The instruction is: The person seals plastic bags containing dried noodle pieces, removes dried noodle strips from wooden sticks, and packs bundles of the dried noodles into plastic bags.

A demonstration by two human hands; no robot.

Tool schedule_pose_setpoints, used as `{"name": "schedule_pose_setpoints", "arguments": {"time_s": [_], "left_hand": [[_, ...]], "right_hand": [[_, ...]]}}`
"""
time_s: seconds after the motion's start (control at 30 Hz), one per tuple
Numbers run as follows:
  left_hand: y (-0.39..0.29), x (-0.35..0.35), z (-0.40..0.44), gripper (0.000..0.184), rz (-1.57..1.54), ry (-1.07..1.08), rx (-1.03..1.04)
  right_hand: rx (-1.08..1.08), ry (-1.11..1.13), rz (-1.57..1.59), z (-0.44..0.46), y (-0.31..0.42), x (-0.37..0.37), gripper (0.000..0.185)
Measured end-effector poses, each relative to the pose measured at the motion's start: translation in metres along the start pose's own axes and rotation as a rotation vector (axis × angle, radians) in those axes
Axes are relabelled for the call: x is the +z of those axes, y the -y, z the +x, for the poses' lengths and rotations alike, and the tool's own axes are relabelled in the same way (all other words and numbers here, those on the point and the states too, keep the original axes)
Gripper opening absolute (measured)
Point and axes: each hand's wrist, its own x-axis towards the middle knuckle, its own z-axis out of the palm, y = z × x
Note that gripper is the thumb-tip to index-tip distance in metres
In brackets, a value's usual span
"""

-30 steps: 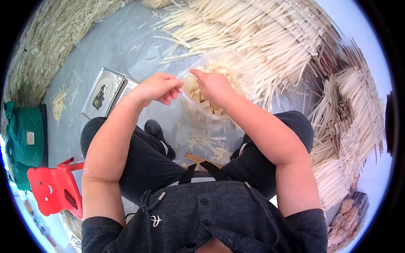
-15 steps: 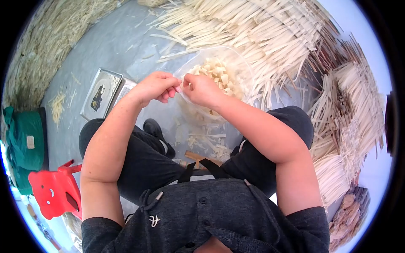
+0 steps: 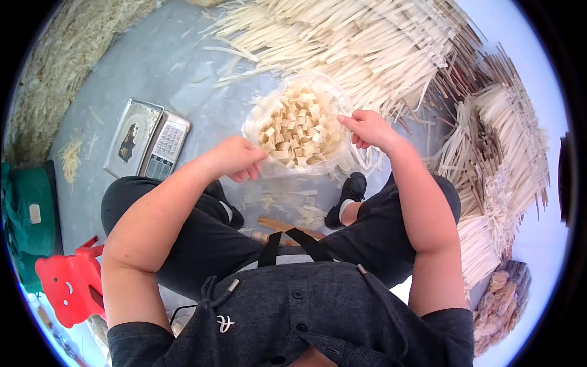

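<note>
A clear plastic bag (image 3: 249, 128) stands with its mouth spread wide on the floor in front of me. Inside it lie many short, curled pale pieces (image 3: 299, 131), which look like cut strips. My left hand (image 3: 239, 159) is closed at the near left side of the bag, thumb and finger pinching its edge. On the opposite side, my right hand (image 3: 368, 128) pinches the right edge of the bag, the other fingers curled below.
A digital scale (image 3: 166, 139) with a stained metal pan sits to the left. Long pale strips (image 3: 342, 37) are heaped ahead and to the right. At lower left are a red stool (image 3: 67, 284) and a green bag (image 3: 30, 214). A wooden piece (image 3: 275, 225) lies between my feet.
My hands were close together at the left edge of the bag. Now they are apart, the right hand having moved right and the left slightly down, and the bag's mouth is wider.
</note>
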Motion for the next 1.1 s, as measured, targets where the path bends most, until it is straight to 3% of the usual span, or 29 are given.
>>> {"name": "schedule_pose_setpoints", "arguments": {"time_s": [0.07,0.1,0.17,0.27,0.33,0.43,0.53,0.6,0.67,0.73,0.8,0.83,0.9,0.97,1.03,1.1], "left_hand": [[0.004,0.005,-0.001,0.032,0.036,-0.022,0.029],[0.008,0.008,-0.001,0.028,0.025,-0.028,0.068],[0.01,0.009,-0.003,0.024,0.017,-0.03,0.102],[0.0,-0.002,-0.013,0.02,-0.244,0.094,0.089],[0.0,-0.014,-0.014,0.021,-0.376,-0.046,0.149],[-0.007,-0.016,-0.017,0.022,-0.198,-0.175,0.114],[-0.008,-0.003,-0.011,0.024,-0.138,-0.148,0.151],[-0.019,-0.022,-0.016,0.025,-0.301,-0.243,0.242],[-0.031,-0.047,-0.032,0.025,-0.459,-0.324,0.308],[-0.041,-0.069,-0.052,0.028,-0.586,-0.293,0.487],[-0.036,-0.067,-0.052,0.028,-0.475,-0.338,0.413],[-0.032,-0.067,-0.05,0.028,-0.37,-0.387,0.345],[-0.026,-0.066,-0.039,0.026,-0.456,-0.307,0.269],[-0.025,-0.074,-0.031,0.026,-0.607,-0.267,0.258],[-0.026,-0.077,-0.044,0.025,-0.617,-0.248,0.295],[-0.033,-0.091,-0.068,0.025,-0.798,-0.207,0.494]], "right_hand": [[-0.123,-0.163,0.311,-0.004,-0.012,0.008,0.023],[-0.119,-0.16,0.315,-0.01,-0.016,0.01,0.023],[-0.179,0.035,0.356,-0.024,-0.021,0.008,0.008],[-0.263,0.148,0.346,-0.044,-0.017,-0.003,0.008],[-0.304,0.113,0.374,-0.055,-0.004,-0.01,0.011],[-0.291,0.003,0.428,-0.047,-0.002,-0.001,0.016],[-0.301,-0.073,0.48,-0.035,0.005,-0.004,0.018],[-0.354,-0.057,0.519,-0.034,0.019,-0.01,0.018],[-0.625,-0.124,0.711,-0.051,0.043,-0.024,0.015],[-0.709,-0.154,0.761,-0.064,0.059,-0.035,0.013],[-0.832,-0.19,0.776,-0.063,0.062,-0.038,0.008],[-0.843,-0.193,0.771,-0.05,0.056,-0.031,0.008],[-0.608,-0.129,0.859,-0.031,0.054,-0.016,0.008],[-0.588,-0.228,0.76,-0.035,0.061,-0.016,0.01],[-0.69,-0.229,0.76,-0.046,0.072,-0.016,0.01],[-0.742,-0.236,0.812,-0.054,0.082,-0.028,0.01]]}}
